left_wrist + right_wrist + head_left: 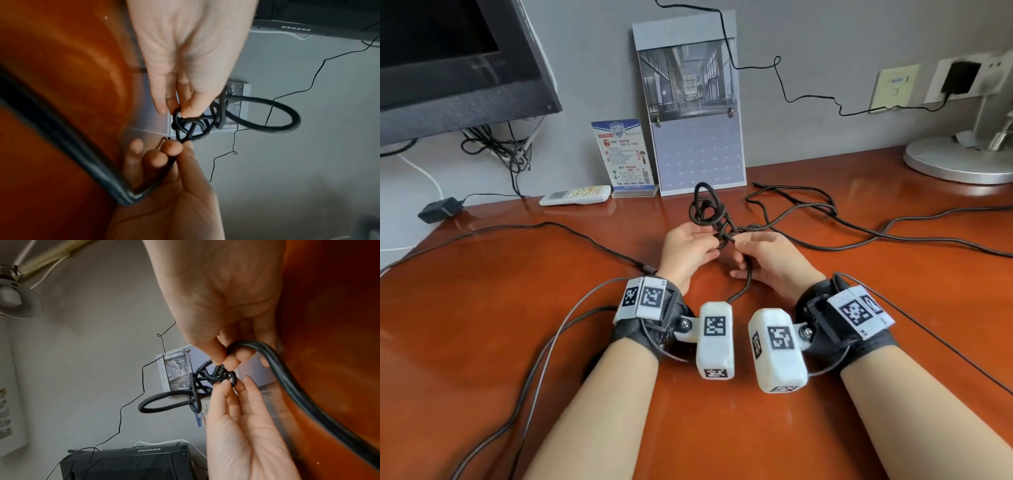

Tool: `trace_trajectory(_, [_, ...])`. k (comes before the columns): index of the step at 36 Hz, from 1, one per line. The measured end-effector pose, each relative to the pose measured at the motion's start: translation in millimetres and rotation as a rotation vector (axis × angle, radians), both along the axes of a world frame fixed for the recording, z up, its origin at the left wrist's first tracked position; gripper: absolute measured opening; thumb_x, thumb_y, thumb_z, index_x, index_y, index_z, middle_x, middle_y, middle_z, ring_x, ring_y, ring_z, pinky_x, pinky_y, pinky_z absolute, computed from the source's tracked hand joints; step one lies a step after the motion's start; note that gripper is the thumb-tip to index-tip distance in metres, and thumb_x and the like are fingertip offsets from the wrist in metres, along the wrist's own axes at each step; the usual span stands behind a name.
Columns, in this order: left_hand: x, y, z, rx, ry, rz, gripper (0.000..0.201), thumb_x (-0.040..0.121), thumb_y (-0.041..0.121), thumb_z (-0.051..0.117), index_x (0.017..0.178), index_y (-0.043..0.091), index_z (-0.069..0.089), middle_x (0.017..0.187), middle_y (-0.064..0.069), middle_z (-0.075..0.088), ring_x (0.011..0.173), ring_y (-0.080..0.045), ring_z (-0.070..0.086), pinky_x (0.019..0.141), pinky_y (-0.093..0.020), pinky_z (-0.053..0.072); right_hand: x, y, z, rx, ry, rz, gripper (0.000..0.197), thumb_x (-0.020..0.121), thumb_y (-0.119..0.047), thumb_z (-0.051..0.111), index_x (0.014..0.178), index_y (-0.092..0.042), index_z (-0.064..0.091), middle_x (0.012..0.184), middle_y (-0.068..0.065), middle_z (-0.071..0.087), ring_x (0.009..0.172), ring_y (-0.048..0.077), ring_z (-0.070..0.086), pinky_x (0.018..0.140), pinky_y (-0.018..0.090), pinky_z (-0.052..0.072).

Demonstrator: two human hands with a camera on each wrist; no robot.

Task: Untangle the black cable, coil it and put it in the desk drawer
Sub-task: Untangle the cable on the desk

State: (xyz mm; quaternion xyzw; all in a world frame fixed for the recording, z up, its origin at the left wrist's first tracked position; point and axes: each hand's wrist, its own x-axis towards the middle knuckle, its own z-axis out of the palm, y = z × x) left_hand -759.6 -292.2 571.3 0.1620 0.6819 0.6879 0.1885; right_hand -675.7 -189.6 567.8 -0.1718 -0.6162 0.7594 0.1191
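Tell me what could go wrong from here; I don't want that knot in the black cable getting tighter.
1. Both the left hand and the right hand pinch strands of the knot in the black cable; pulling them apart could cinch it tighter.
2. The cable's slack sprawls across the desk near the lamp base; a hard tug may snag there.

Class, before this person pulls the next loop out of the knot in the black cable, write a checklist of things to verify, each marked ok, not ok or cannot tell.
1. Left hand pinches the knot: ok.
2. Right hand pinches the knot from the other side: ok.
3. Knot lifted clear of the desk: ok.
4. Black cable free of tangles: not ok, several loops still cross.
5. Slack cable lying on the desk to feed through: ok.
6. Desk drawer open and ready: cannot tell, it is out of view.
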Motion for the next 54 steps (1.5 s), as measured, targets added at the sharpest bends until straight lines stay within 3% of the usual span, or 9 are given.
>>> trace_trajectory(8, [-1.3,-1.1,-6.8,0.010,-0.006,-0.078,0.024,0.082,-0.012,0.059,0.083,0.012,0.062,0.086,-0.012,0.058,0.078,-0.012,0.060,0.069,-0.015,0.055,-1.5,-1.5,-4.3,0.058,0.018,-0.104,0.019,0.093,0.002,0.048,0.077,-0.008,0.049,0.059,0.007,0.053,0.042,0.009,0.046,0.052,0.023,0.052])
trace_trajectory(14, [-1.0,-4.9,-8.8,-0.048,-0.018,-0.181,0.027,0.083,-0.004,0.062,0.108,0.004,0.067,0.094,-0.013,0.065,0.093,-0.019,0.064,0.079,-0.022,0.054,0.3,-4.2,-1.1,0.120,0.013,-0.129,0.022,0.092,-0.001,0.051,0.074,-0.013,0.053,0.058,0.004,0.054,0.047,0.011,0.044,0.043,0.019,0.039])
trace_trajectory(18, [-1.5,-6.9,-2.9,0.056,-0.088,-0.091,0.016,0.090,0.009,0.056,0.103,0.008,0.066,0.085,-0.006,0.070,0.076,-0.016,0.068,0.081,-0.030,0.053,0.5,-10.0,5.7,0.195,0.093,-0.158,0.013,0.091,-0.008,0.058,0.080,-0.016,0.061,0.057,-0.001,0.060,0.040,0.005,0.042,0.040,0.017,0.028])
trace_trajectory(26, [4.4,-7.8,1.9,0.081,-0.073,-0.021,0.018,0.089,0.018,0.057,0.102,0.011,0.068,0.082,0.002,0.069,0.080,-0.012,0.064,0.082,-0.034,0.052,-5.8,-13.1,4.2,0.405,0.110,-0.331,0.024,0.082,-0.029,0.071,0.062,-0.021,0.059,0.043,-0.017,0.050,0.041,-0.001,0.043,0.050,0.020,0.036])
trace_trajectory(34, [6.3,-5.2,-3.3,-0.078,0.181,0.047,0.010,0.083,0.013,0.071,0.075,0.019,0.069,0.055,0.014,0.059,0.054,0.005,0.052,0.064,-0.015,0.045,-4.0,-13.0,-4.0,0.317,0.088,-0.399,0.025,0.080,-0.027,0.073,0.061,-0.016,0.063,0.058,-0.005,0.059,0.048,0.011,0.048,0.054,0.032,0.048])
trace_trajectory(36, [6.4,-6.0,-5.5,-0.096,0.251,0.039,0.013,0.079,0.008,0.073,0.081,0.021,0.073,0.066,0.011,0.068,0.061,0.007,0.056,0.066,-0.016,0.044,-3.9,-12.4,-5.4,0.276,0.079,-0.419,0.026,0.079,-0.027,0.074,0.058,-0.016,0.064,0.053,-0.006,0.057,0.044,0.010,0.046,0.054,0.033,0.047])
trace_trajectory(40, [7.9,-8.0,-5.5,-0.116,0.363,0.039,0.014,0.075,0.007,0.075,0.085,0.016,0.075,0.089,-0.007,0.070,0.084,-0.011,0.064,0.084,-0.026,0.049,-5.7,-6.5,-8.7,0.337,0.005,-0.440,0.032,0.072,-0.025,0.076,0.045,-0.019,0.059,0.049,0.000,0.060,0.049,0.019,0.053,0.059,0.039,0.053])
trace_trajectory(45, [6.1,-8.4,-4.7,-0.164,0.528,0.068,0.011,0.074,0.007,0.077,0.084,0.006,0.077,0.078,0.000,0.064,0.080,-0.014,0.062,0.080,-0.024,0.048,-3.2,-3.6,-5.3,0.478,-0.102,-0.417,0.044,0.067,-0.037,0.074,0.074,0.006,0.068,0.061,0.014,0.066,0.055,0.025,0.057,0.066,0.050,0.057])
trace_trajectory(54, [9.6,-7.9,-2.2,-0.239,0.603,0.107,0.007,0.074,0.010,0.076,0.079,0.005,0.077,0.072,0.005,0.060,0.072,-0.009,0.060,0.069,-0.021,0.046,-7.5,-4.8,-3.8,0.427,-0.148,-0.402,0.033,0.071,-0.030,0.074,0.076,0.003,0.071,0.063,0.011,0.067,0.054,0.023,0.060,0.065,0.045,0.057])
